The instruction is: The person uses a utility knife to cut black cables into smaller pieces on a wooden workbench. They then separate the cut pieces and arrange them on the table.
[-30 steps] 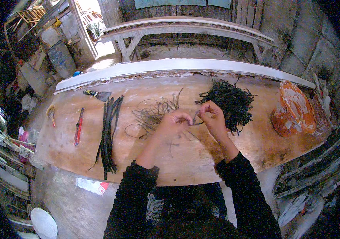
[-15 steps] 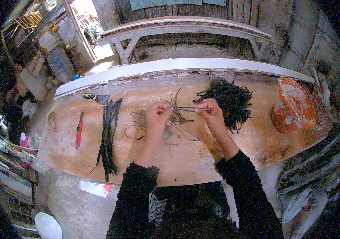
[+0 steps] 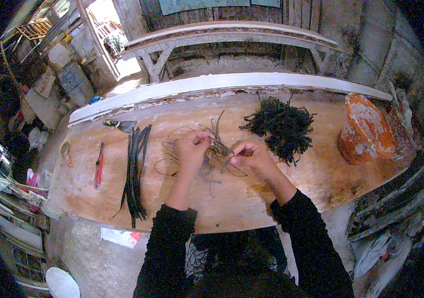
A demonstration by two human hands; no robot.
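Orange bucket on its side at the right end of the wooden bench, inside hidden. Left hand and right hand both pinched on thin tangled strands mid-bench. Dark pile just behind. Strand ends hard to make out.

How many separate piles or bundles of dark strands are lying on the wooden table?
3: a long straight bundle on the left, a thin loose tangle between the left hand and right hand, and a bushy dark heap right of centre. Stray single strands may go uncounted.
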